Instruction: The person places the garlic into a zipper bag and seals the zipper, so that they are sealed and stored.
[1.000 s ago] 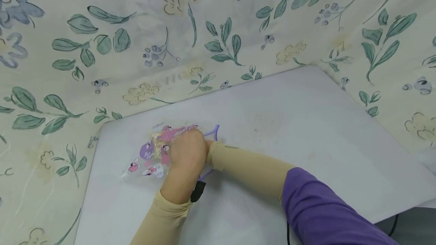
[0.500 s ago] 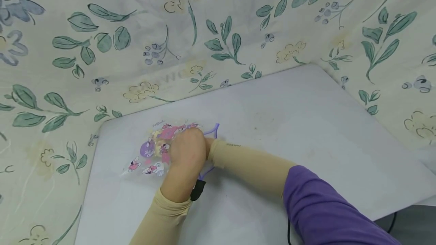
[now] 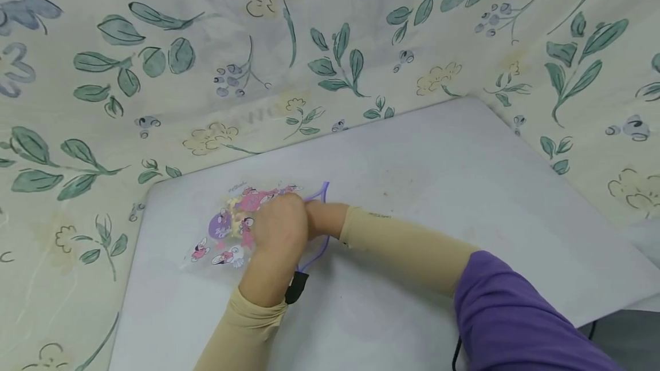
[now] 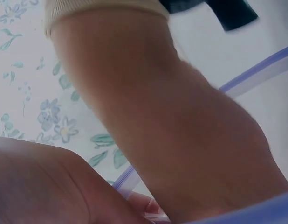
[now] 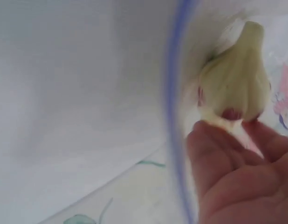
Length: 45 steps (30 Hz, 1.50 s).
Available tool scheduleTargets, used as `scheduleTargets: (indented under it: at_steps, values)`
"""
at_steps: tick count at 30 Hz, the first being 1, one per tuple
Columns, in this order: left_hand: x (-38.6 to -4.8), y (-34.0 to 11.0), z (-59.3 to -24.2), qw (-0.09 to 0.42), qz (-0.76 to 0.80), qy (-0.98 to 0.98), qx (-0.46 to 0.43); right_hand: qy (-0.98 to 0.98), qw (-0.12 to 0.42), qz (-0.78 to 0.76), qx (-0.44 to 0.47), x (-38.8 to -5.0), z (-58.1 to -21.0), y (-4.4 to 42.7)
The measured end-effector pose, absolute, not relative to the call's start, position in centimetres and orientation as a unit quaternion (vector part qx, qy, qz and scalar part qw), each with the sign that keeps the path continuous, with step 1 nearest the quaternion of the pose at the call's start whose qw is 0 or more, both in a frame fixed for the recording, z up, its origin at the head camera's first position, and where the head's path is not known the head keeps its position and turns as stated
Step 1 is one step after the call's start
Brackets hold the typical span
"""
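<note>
A clear zip bag [image 3: 188,259] printed with pink and purple cartoons lies on the table, its purple-edged mouth [image 3: 323,245] facing right. Pale yellowish contents [image 3: 236,228] show through its plastic. My left hand [image 3: 281,225] grips the bag near the mouth; its fingertips are hidden in the head view. From the right, my right hand [image 5: 242,172] reaches inside through the mouth. In the right wrist view its loosely spread fingers are at the base of a garlic bulb [image 5: 237,77], not wrapped round it. The left wrist view shows the right wrist [image 4: 158,102] entering the bag.
The white table [image 3: 438,176] extends to the right of the bag. A flower-patterned cloth [image 3: 340,27] stands behind it and along both sides. A black wrist device [image 3: 296,288] sits below the left hand, and a dark cable [image 3: 456,354] hangs by the purple sleeve [image 3: 515,308].
My right arm has drawn back to the right, baring more of its wrist outside the left hand. The left hand keeps its grip on the bag, which has barely moved.
</note>
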<state>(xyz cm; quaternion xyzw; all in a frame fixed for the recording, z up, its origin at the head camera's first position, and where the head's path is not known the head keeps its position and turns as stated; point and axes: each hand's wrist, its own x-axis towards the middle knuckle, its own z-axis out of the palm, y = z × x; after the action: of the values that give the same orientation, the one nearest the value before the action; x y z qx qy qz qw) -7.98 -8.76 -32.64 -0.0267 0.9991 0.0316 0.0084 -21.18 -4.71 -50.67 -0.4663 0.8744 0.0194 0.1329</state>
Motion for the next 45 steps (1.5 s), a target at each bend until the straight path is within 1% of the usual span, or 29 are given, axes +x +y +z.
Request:
scheduleTargets:
  at_steps: [2,3,5,9,13,16,18,23,25,30,33,36,41,43,45]
  values:
    - [-8.0,-8.8,-32.6,0.004,0.036,0.999,-0.025,0.873,0.142,-0.017,-0.466,-17.6,-43.9,-2.7]
    - [-8.0,-8.9,-32.6,0.004,0.036,0.999,-0.025,0.873,0.138,-0.042,-0.465,-15.8,-40.7,-1.6]
    - [-8.0,-9.0,-32.5,0.004,0.034,0.999,-0.022,0.87,0.119,-0.104,-0.467,-14.9,-39.4,-0.6]
    - [-8.0,-9.2,-32.4,0.011,0.022,1.0,-0.016,0.863,0.095,-0.154,-0.472,-14.8,-39.5,1.1]
    - [-7.9,-9.3,-32.3,0.013,0.006,1.0,-0.006,0.862,0.102,-0.19,-0.459,-15.0,-39.4,3.0]
    - [-7.9,-9.3,-32.3,0.009,-0.003,1.0,-0.001,0.857,0.079,-0.208,-0.464,-15.3,-39.1,4.8]
    - [-7.9,-9.3,-32.4,0.007,-0.005,1.0,0.001,0.856,0.042,-0.221,-0.465,-15.7,-39.0,6.0]
    - [-7.9,-9.4,-32.4,0.003,0.001,1.0,0.005,0.866,-0.091,-0.231,-0.435,-17.0,-38.7,8.2]
    - [-7.8,-9.5,-32.3,0.002,0.001,1.0,0.009,0.868,-0.122,-0.212,-0.432,-17.6,-38.8,8.5]
    - [-7.7,-9.6,-32.0,0.003,-0.007,1.0,0.021,0.857,-0.137,-0.135,-0.479,-18.4,-39.9,7.8]
    - [-7.7,-9.6,-31.8,0.008,-0.006,0.999,0.031,0.844,-0.161,-0.107,-0.501,-18.5,-40.3,7.3]
    - [-7.7,-9.7,-31.7,0.018,0.005,0.999,0.035,0.834,-0.196,-0.089,-0.508,-18.4,-40.1,7.2]
    - [-6.7,-10.4,-31.7,0.035,0.035,0.998,0.037,0.834,-0.223,-0.082,-0.498,-18.2,-39.4,7.6]
    - [-5.4,-11.0,-32.2,0.016,0.052,0.997,0.048,0.834,-0.231,-0.084,-0.495,-18.2,-39.3,7.6]
    - [-3.5,-12.0,-33.2,-0.02,0.069,0.996,0.056,0.832,-0.236,-0.087,-0.494,-18.2,-39.2,7.5]
